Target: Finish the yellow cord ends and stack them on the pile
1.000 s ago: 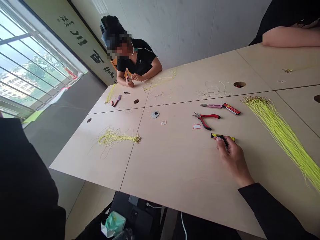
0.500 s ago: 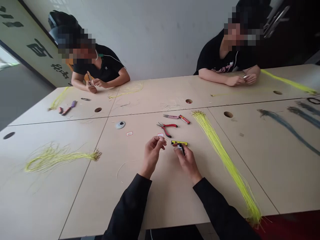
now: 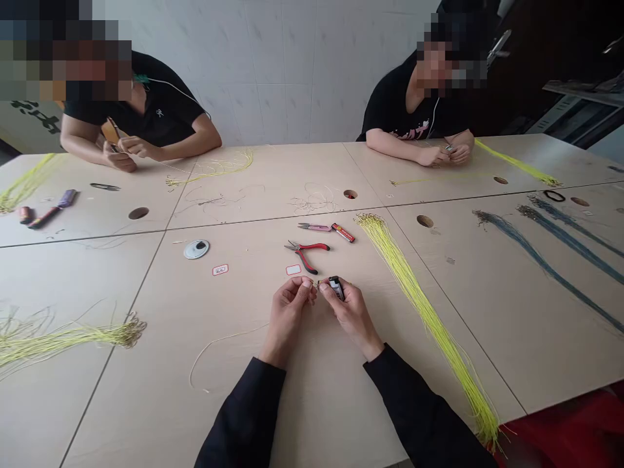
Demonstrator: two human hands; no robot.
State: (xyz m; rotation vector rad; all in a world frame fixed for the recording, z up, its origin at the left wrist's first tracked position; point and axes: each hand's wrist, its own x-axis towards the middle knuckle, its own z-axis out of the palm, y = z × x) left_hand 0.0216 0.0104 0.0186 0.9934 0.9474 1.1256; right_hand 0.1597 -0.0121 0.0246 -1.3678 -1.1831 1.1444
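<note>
My left hand (image 3: 288,311) is closed in a pinch on the end of a thin yellow cord (image 3: 214,342), whose tail curves over the table to the left of the wrist. My right hand (image 3: 351,313) is wrapped round a small black lighter (image 3: 336,288), its top standing out above the fingers. Thumb and forefinger of that hand meet the left fingertips at a tiny dark piece too small to name. Just beyond lie red-handled pliers (image 3: 307,253), open on the table, and a white label (image 3: 293,270) with a red border.
A long bundle of yellow cords (image 3: 424,305) lies to the right, another bundle (image 3: 97,335) to the left. Pink-handled pliers (image 3: 316,227), a red lighter (image 3: 343,233), a round white disc (image 3: 196,249) and blue-grey cord bundles (image 3: 541,263) are around. Two people work across the table.
Both hands have come together, the right one moving left until its fingertips meet the left's. The yellow item beside the right hand no longer shows. My view has turned slightly right.
</note>
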